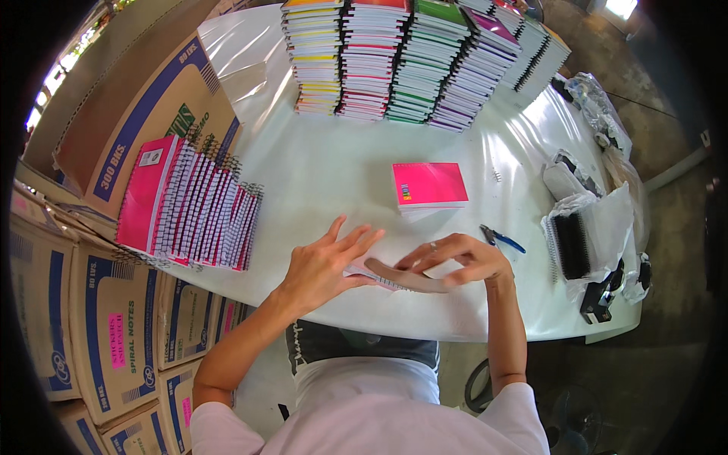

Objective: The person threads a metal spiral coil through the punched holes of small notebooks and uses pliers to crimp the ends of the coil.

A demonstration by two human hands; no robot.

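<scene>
The left hand (322, 265) has its fingers spread; the right hand (461, 260) curls at a blurred, bent brown strip (409, 280), pinching or not, I can't tell. Between them, pages (365, 271) show, mostly hidden. Beyond lies a pink pad (429, 184).

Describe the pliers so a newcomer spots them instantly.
On the white table, find the right hand. Just beyond it, to the right, lie small pliers, left of the plastic-wrapped black coils. Their blue-coloured handle sets them apart from these coils.
</scene>
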